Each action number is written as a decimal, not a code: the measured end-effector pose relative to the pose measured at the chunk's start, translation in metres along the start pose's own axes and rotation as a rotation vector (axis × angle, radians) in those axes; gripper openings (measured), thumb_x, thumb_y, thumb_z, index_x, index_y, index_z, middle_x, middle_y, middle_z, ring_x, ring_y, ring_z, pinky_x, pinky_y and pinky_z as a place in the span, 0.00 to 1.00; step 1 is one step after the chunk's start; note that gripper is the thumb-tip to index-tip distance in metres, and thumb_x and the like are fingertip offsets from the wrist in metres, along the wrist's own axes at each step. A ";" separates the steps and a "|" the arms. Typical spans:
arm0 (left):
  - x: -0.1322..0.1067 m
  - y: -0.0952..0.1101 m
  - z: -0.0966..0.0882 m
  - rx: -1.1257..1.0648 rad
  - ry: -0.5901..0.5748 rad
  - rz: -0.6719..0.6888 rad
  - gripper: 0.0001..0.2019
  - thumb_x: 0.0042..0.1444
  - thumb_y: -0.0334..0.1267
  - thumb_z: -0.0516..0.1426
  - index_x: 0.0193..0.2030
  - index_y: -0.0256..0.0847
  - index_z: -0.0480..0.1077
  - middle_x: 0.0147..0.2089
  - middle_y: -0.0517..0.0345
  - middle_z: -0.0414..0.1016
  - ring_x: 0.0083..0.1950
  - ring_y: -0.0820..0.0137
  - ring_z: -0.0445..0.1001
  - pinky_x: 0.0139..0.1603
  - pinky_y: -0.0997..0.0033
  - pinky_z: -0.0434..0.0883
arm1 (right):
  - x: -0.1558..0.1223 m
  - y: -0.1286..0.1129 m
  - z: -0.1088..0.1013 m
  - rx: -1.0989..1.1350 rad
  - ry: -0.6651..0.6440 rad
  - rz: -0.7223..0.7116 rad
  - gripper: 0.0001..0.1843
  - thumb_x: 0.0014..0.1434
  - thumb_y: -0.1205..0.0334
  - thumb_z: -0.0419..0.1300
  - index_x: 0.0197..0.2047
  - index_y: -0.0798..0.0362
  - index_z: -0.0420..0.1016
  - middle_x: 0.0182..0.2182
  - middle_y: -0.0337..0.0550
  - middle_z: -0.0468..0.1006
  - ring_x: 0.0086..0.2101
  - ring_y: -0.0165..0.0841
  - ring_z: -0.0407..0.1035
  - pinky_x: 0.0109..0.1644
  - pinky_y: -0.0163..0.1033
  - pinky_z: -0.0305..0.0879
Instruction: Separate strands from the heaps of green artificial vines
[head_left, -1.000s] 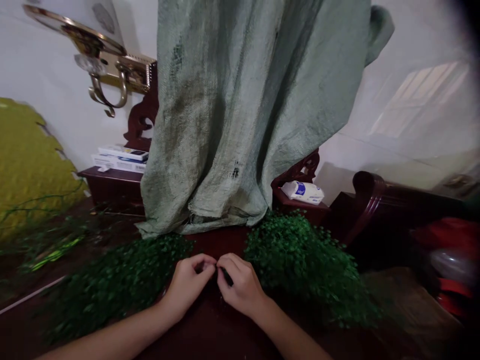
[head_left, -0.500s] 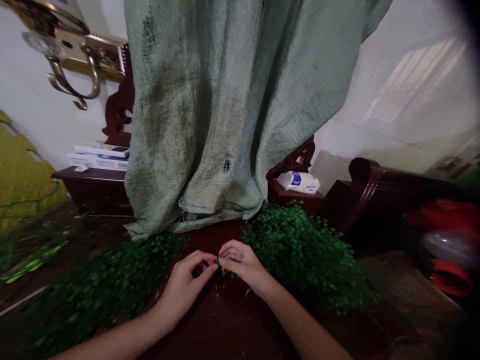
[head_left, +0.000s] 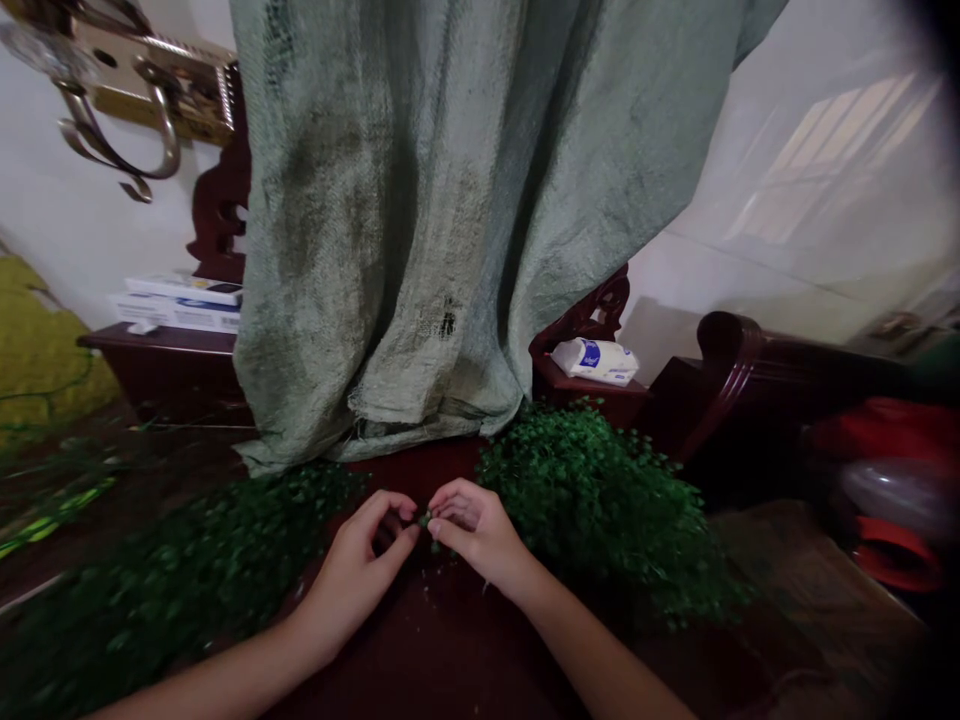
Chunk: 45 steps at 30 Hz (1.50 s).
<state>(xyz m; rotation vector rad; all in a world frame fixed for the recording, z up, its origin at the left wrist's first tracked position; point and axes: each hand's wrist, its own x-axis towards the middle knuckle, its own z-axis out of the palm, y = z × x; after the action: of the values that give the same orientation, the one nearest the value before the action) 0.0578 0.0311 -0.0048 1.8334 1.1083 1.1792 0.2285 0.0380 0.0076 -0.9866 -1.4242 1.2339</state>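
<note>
Small green plant piece [head_left: 424, 520] sits mid-scene over the dark red desk [head_left: 427, 650], between both hands. Leafy-looking and tiny; finer detail too small to tell. Right hand [head_left: 491, 540]: thumb and index fingers clamped on the piece, other fingers curled. Left hand [head_left: 349, 565]: fingers curled, thumb and index tips apart, just beside the piece; can't tell if they touch it. Pale specks on the desk just below.

Green foliage bunches both sides: left bunch [head_left: 180, 570] dark and blurry, right bunch [head_left: 592, 490] dense, small round leaves. Grey-green woven sack [head_left: 450, 200] hangs on the far side, dark patch low down.

Writing: tissue pack [head_left: 596, 361], far right, white with blue panel, pale lettering unreadable. White boxes [head_left: 180, 304], far left, blue print, also unreadable.
</note>
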 end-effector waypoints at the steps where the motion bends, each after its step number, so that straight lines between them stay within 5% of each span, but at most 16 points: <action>1: -0.001 0.000 0.000 0.002 0.003 0.049 0.06 0.56 0.33 0.54 0.40 0.42 0.70 0.36 0.59 0.74 0.36 0.68 0.74 0.36 0.71 0.70 | 0.000 0.000 0.000 0.012 -0.003 0.020 0.14 0.43 0.61 0.70 0.33 0.53 0.71 0.28 0.37 0.74 0.30 0.29 0.69 0.37 0.37 0.65; 5: -0.004 0.002 -0.001 0.040 -0.043 0.266 0.10 0.57 0.29 0.54 0.44 0.44 0.72 0.41 0.58 0.75 0.40 0.69 0.75 0.40 0.72 0.71 | -0.002 -0.004 -0.002 0.095 -0.050 0.153 0.16 0.41 0.59 0.71 0.33 0.54 0.72 0.27 0.37 0.75 0.26 0.27 0.68 0.33 0.35 0.62; 9: -0.004 0.002 -0.002 0.044 -0.059 0.305 0.09 0.60 0.32 0.55 0.43 0.46 0.75 0.40 0.59 0.77 0.41 0.70 0.76 0.42 0.73 0.71 | -0.004 -0.008 -0.005 0.159 -0.087 0.212 0.16 0.42 0.59 0.72 0.33 0.55 0.74 0.26 0.37 0.75 0.25 0.27 0.67 0.32 0.34 0.60; 16: -0.001 -0.002 -0.003 0.039 -0.001 0.163 0.08 0.60 0.40 0.57 0.39 0.43 0.77 0.37 0.58 0.78 0.39 0.68 0.77 0.40 0.71 0.71 | 0.000 -0.006 -0.004 0.117 -0.030 0.161 0.19 0.39 0.58 0.74 0.34 0.55 0.74 0.27 0.37 0.75 0.27 0.28 0.69 0.35 0.35 0.63; 22: 0.003 -0.002 -0.003 0.041 -0.074 -0.015 0.13 0.61 0.44 0.54 0.34 0.43 0.77 0.34 0.59 0.78 0.38 0.66 0.76 0.41 0.69 0.69 | 0.001 -0.007 -0.004 0.082 0.043 0.123 0.19 0.39 0.59 0.73 0.33 0.54 0.73 0.27 0.37 0.75 0.28 0.29 0.69 0.36 0.36 0.64; 45: 0.004 -0.001 0.000 0.022 -0.083 -0.056 0.18 0.63 0.47 0.48 0.28 0.42 0.70 0.29 0.59 0.70 0.34 0.66 0.71 0.38 0.69 0.66 | -0.001 -0.009 -0.006 0.078 -0.040 0.142 0.13 0.46 0.64 0.67 0.38 0.54 0.76 0.30 0.39 0.78 0.28 0.28 0.70 0.37 0.37 0.64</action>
<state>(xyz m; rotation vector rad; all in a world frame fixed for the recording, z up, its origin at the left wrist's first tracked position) 0.0586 0.0356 -0.0045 1.8391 1.1225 1.0529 0.2343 0.0368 0.0164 -1.0290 -1.3453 1.4096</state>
